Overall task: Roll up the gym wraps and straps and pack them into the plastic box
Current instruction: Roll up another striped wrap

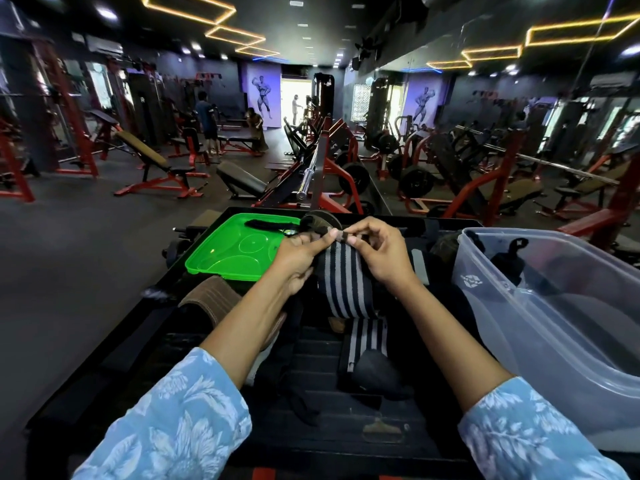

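Observation:
A black wrap with grey stripes (346, 282) hangs from both my hands down onto the dark platform (398, 441). My left hand (299, 258) pinches its top edge from the left. My right hand (377, 251) pinches the same edge from the right, fingers curled. The wrap's lower part lies folded on the platform near a black pad (374, 372). The clear plastic box (554, 327) stands open at the right, with dark straps (509, 261) inside. A brown strap roll (211, 299) lies left of my left forearm.
The green plastic lid (221, 251) lies at the platform's far left with a black strap (266, 224) on it. A round dark weight plate (322, 220) sits just behind my hands. Gym benches, racks and a barbell (308, 171) fill the floor beyond, with people far off.

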Tool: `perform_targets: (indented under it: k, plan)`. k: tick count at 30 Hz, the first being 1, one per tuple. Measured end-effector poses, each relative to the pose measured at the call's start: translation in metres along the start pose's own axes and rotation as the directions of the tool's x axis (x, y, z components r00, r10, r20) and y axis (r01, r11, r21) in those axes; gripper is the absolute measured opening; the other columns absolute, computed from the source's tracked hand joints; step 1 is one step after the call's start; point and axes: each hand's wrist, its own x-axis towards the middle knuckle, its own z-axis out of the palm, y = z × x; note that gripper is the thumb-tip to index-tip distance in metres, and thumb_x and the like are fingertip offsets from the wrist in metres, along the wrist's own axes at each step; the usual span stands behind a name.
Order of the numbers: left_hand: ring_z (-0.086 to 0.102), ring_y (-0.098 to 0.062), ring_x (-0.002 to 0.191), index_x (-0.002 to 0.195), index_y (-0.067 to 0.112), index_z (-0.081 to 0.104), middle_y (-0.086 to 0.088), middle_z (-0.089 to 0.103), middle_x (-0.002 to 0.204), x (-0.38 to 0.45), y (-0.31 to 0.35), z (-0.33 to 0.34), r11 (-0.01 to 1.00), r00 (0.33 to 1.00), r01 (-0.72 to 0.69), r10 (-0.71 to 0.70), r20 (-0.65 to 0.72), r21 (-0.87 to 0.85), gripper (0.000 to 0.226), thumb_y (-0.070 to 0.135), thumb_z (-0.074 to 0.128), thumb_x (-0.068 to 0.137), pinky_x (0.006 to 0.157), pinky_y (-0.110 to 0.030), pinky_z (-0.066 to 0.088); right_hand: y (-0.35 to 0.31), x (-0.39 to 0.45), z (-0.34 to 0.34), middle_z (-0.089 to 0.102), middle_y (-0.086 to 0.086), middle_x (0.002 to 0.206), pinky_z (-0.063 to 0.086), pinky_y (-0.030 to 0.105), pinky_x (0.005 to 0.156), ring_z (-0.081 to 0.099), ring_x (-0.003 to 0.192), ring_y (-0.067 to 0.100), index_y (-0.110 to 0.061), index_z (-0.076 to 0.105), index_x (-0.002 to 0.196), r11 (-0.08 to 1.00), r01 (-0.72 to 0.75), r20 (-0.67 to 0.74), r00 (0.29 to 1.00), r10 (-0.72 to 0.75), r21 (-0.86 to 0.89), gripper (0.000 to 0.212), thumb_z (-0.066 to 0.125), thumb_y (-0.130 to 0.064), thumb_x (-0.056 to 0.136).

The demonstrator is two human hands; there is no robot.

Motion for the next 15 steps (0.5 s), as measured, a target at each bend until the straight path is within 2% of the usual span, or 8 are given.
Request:
perform_targets:
  k: [1,4,8,12,15]
  plan:
    - [0.063,-0.007,0.051,0.067,0.010,0.056,-0.001,0.066,0.058,-0.0021,0.0011,0.0008,0.998,0.998,0.055,-0.055,0.029,-0.008,0.022,0.017,0.063,0.087,0.045,-0.013,0.048,0.0007,-0.0003,0.0004,0.062,-0.009,0.081,0.046,0.019,0.079,0.058,0.080,0.006,-0.011,0.066,0.083,0.998,0.042,-0.015,0.999,-0.043,-0.043,0.012,0.064,0.002,0.082]
    - [0.067,-0.010,0.057,0.079,0.006,0.063,-0.004,0.070,0.064,0.0009,-0.0002,-0.0025,0.991,0.987,0.135,-0.134,0.091,-0.008,0.027,0.030,0.058,0.090,0.061,-0.022,0.055,0.0016,-0.0029,0.0029,0.060,-0.007,0.080,0.043,0.013,0.079,0.056,0.080,0.001,-0.006,0.067,0.081,0.966,0.183,-0.012,0.982,-0.188,-0.180,0.011,0.064,0.004,0.079]
    - [0.068,-0.013,0.063,0.086,0.005,0.064,-0.008,0.070,0.074,0.0021,0.0016,-0.0025,0.986,0.981,0.152,-0.142,0.129,-0.066,0.023,0.026,0.058,0.090,0.065,-0.024,0.056,-0.0022,-0.0039,-0.0011,0.057,-0.002,0.082,0.042,0.007,0.076,0.054,0.080,0.000,-0.003,0.067,0.082,0.932,0.259,0.025,0.965,-0.261,-0.253,0.014,0.061,0.009,0.080]
    - [0.065,-0.013,0.067,0.085,0.004,0.063,-0.003,0.070,0.068,0.0033,0.0020,-0.0013,0.996,0.992,0.081,-0.079,0.098,-0.024,0.014,0.011,0.053,0.092,0.069,-0.023,0.052,-0.0027,-0.0041,-0.0001,0.061,0.000,0.085,0.043,0.010,0.078,0.057,0.082,0.005,-0.008,0.069,0.085,0.943,0.228,0.032,0.973,-0.228,-0.243,0.011,0.064,0.001,0.081]
    - [0.065,-0.004,0.056,0.082,0.008,0.061,0.004,0.069,0.060,0.0015,0.0020,0.0008,1.000,0.996,-0.018,0.017,0.088,0.019,0.016,0.007,0.050,0.093,0.059,-0.017,0.052,-0.0039,-0.0035,0.0035,0.066,-0.006,0.087,0.045,0.015,0.077,0.061,0.082,0.002,-0.011,0.068,0.089,0.994,0.042,-0.014,0.999,-0.043,-0.097,0.005,0.066,-0.013,0.085]
